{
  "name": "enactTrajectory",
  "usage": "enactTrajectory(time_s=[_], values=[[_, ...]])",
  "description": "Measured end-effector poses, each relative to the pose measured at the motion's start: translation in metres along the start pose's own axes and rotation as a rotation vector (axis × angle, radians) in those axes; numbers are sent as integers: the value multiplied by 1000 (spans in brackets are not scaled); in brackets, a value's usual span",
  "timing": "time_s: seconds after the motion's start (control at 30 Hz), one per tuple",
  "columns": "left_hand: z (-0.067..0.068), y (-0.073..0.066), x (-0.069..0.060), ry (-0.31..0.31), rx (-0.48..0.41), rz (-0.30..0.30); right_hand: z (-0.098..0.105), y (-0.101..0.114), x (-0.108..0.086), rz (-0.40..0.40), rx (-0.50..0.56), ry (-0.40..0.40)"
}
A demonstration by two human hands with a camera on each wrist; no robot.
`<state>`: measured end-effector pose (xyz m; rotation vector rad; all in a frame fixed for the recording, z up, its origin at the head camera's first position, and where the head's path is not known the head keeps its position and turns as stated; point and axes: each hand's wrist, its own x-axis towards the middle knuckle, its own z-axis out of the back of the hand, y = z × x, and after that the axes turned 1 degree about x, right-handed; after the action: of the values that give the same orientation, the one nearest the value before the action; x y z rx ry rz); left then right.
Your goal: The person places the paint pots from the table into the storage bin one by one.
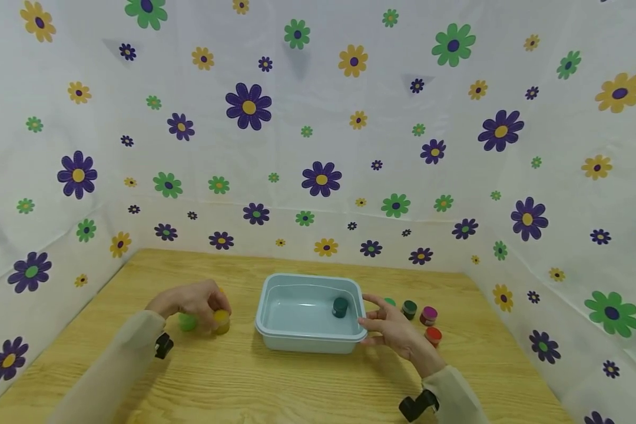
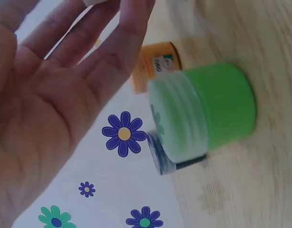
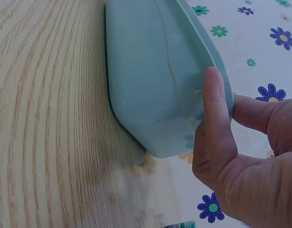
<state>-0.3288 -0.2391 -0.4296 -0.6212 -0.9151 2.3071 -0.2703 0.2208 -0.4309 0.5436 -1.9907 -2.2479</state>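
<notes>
Collection of paint jars into a bin looks like the work; I read the step in hand as picking up the yellow paint jar [image 1: 221, 322]. Left hand [image 1: 193, 300] is on it, fingers and thumb pinched around its sides, jar at the fingertips, low over the bench [image 1: 275, 388]; can't tell if the base is clear. Right hand [image 1: 394, 331] grips the right end of the light-blue plastic bin [image 1: 312, 343], digits at rim and outer wall, probably just steadying it.

One dark teal jar [image 1: 340, 307] sits inside, just across the wall from the right hand's fingertips. Light green jar [image 1: 188, 322] stands right under the left hand; orange jar [image 2: 160, 64] and a dark-coloured jar [image 2: 160, 154] are close by it, in left wrist view. Beyond and right of the right hand: green jar [image 1: 389, 301], mostly hidden, then dark green jar [image 1: 409, 309], magenta jar [image 1: 429, 315], red jar [image 1: 433, 336].

Next move, my call: firm pinch, lift above rim height, carry toward the right hand, lower inside the bin. Risk: clipping the light green jar or the bin's near-side rim.
</notes>
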Motion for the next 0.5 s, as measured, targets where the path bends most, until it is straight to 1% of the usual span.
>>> enactTrajectory(time_s=[0.1,0.17,0.27,0.33,0.43,0.5], values=[[2,-2,1,-38,-34,-3,0,-1,1,-3,1,-2],[4,-3,2,-62,-78,4,0,-1,1,-7,-1,-5],[6,-6,2,-72,-165,4,-1,0,2,-12,-4,0],[6,-9,3,-70,-223,-14,-1,0,2,-12,-7,3],[5,-13,4,-80,-271,-28,0,0,2,-13,-9,4],[3,-15,6,-105,-285,-24,0,0,1,-16,-10,-3]])
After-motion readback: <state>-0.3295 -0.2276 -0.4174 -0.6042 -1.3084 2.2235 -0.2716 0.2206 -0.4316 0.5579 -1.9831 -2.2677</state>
